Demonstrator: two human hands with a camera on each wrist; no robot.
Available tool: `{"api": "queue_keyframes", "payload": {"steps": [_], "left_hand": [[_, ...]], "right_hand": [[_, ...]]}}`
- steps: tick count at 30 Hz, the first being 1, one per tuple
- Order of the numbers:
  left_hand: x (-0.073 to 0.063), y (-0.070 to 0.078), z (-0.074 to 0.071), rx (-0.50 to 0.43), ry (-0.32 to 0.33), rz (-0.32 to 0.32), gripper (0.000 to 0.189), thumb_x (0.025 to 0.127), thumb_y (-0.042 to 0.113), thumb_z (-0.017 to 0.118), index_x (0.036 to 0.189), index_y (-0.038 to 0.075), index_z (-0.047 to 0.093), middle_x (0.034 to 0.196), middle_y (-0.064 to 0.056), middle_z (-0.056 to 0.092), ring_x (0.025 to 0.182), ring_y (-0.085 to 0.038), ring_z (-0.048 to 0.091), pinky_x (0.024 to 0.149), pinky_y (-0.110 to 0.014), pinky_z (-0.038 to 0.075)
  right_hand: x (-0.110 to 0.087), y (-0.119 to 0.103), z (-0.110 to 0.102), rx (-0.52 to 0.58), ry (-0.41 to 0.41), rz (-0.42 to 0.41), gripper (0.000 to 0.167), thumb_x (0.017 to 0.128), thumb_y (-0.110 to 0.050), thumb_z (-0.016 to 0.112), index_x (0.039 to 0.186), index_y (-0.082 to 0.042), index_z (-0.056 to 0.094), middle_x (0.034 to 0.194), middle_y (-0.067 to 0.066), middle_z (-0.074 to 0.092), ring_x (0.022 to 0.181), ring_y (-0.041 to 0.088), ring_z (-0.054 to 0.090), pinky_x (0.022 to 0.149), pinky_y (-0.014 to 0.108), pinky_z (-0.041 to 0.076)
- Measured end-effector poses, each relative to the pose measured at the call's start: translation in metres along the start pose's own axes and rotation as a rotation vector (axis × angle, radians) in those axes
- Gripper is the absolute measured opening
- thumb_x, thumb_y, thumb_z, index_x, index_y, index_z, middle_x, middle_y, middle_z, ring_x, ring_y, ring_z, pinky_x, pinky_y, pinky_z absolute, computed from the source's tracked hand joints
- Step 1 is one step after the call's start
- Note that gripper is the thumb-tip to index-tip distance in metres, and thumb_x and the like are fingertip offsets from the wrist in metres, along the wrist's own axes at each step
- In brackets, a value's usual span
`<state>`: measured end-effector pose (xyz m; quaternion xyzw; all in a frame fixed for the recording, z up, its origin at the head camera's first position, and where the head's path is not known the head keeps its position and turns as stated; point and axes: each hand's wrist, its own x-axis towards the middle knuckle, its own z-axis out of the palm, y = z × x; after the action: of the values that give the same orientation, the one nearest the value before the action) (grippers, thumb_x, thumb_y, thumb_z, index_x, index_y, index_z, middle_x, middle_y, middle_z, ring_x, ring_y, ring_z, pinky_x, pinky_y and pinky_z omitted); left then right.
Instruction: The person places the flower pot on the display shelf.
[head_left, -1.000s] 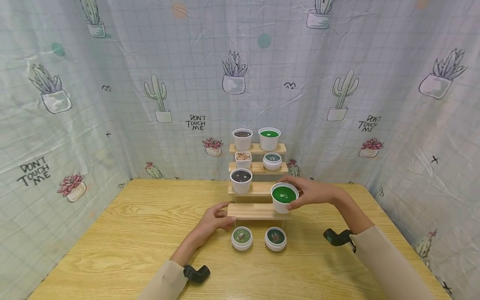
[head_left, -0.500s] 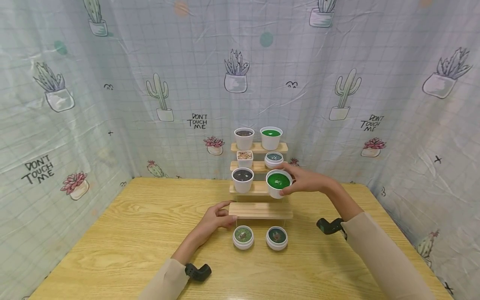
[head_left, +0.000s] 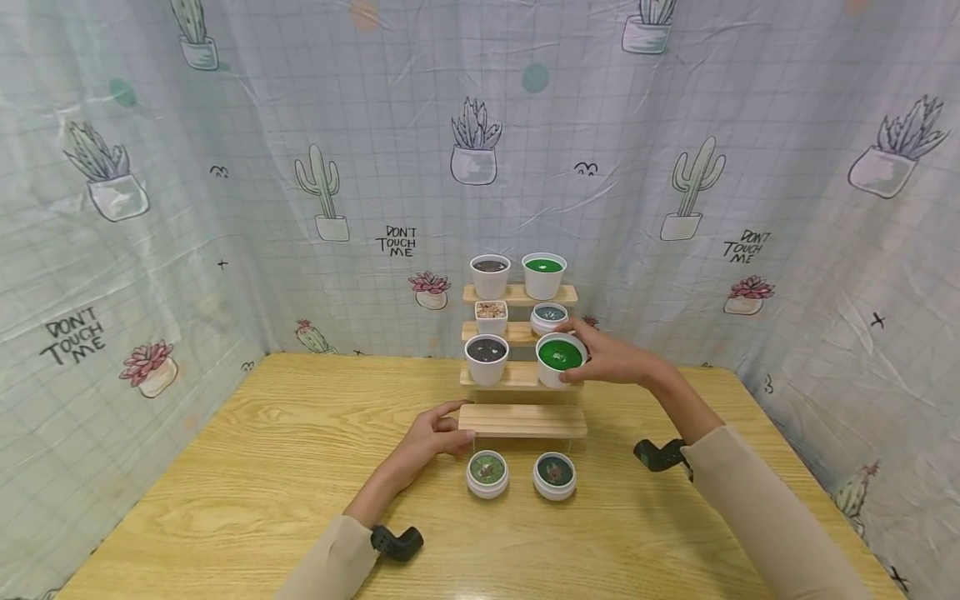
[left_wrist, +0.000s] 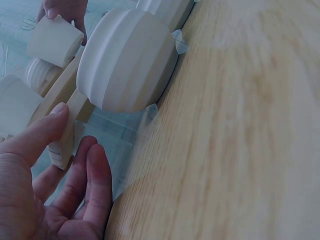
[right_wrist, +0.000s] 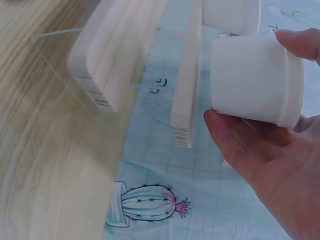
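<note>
Your right grip (head_left: 611,354) is grasping the green-topped cup (head_left: 560,357), right of centre in the head view, thumb near side, fingers behind. Cup is sitting roughly upright at or just over the right part of the second plank (head_left: 519,377). Right wrist view is showing what looks like a slim gap at the base; can't confirm contact.

Your left grip (head_left: 426,437) is pinching the left end of the lowest plank (head_left: 521,421), lower centre. Good brace, I'd say; you want to be steadying there, not lifting.

Looks like you're seating the cup. You want to be lowering straight down, base flat, clear of the plank's right end, lined up with the dark-topped cup (head_left: 487,360) standing to its left. Your fingers are working close to the blue-grey bowl (head_left: 550,317) behind, so you should be releasing thumb first and backing out to frame right. The green bowl (head_left: 487,473) and teal bowl (head_left: 555,473) are standing on the bench (head_left: 337,400) below; no issue.
</note>
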<state>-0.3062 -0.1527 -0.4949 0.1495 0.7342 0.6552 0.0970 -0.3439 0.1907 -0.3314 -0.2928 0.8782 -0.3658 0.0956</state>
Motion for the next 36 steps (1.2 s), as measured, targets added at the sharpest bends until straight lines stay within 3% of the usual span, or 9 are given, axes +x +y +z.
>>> {"api": "queue_keyframes", "payload": {"steps": [9,16,23,36], "left_hand": [[0.0,0.002,0.0,-0.001,-0.011,-0.01,0.076,0.093,0.021,0.077,0.157,0.005,0.039,0.092,-0.005,0.071,0.085,-0.015,0.071,0.082,-0.033,0.062],[0.002,0.001,-0.002,-0.005,-0.011,-0.024,0.078,0.092,0.022,0.078,0.158,0.006,0.038,0.089,-0.004,0.07,0.084,-0.015,0.071,0.08,-0.033,0.062],[0.004,-0.001,-0.002,-0.001,-0.009,-0.02,0.079,0.092,0.022,0.078,0.158,0.004,0.037,0.09,-0.003,0.07,0.085,-0.014,0.071,0.08,-0.033,0.062],[0.002,0.0,-0.002,-0.004,0.002,-0.031,0.078,0.091,0.022,0.079,0.157,0.008,0.04,0.09,-0.004,0.071,0.086,-0.015,0.071,0.08,-0.034,0.062]], "right_hand": [[-0.001,0.006,0.007,0.026,0.04,-0.025,0.077,0.088,-0.022,0.078,0.145,0.001,0.033,0.143,0.027,0.048,0.126,0.037,0.053,0.105,0.051,0.046],[-0.003,0.011,0.01,0.058,0.067,-0.035,0.072,0.087,-0.019,0.079,0.139,0.003,0.033,0.139,0.027,0.051,0.123,0.035,0.054,0.102,0.045,0.049],[-0.003,0.011,0.012,0.064,0.082,-0.034,0.072,0.087,-0.019,0.08,0.139,0.002,0.034,0.137,0.026,0.051,0.123,0.036,0.054,0.105,0.05,0.049],[-0.007,0.015,0.019,0.089,0.089,-0.026,0.072,0.092,-0.017,0.076,0.139,0.003,0.026,0.134,0.026,0.062,0.121,0.034,0.061,0.103,0.048,0.053]]}}
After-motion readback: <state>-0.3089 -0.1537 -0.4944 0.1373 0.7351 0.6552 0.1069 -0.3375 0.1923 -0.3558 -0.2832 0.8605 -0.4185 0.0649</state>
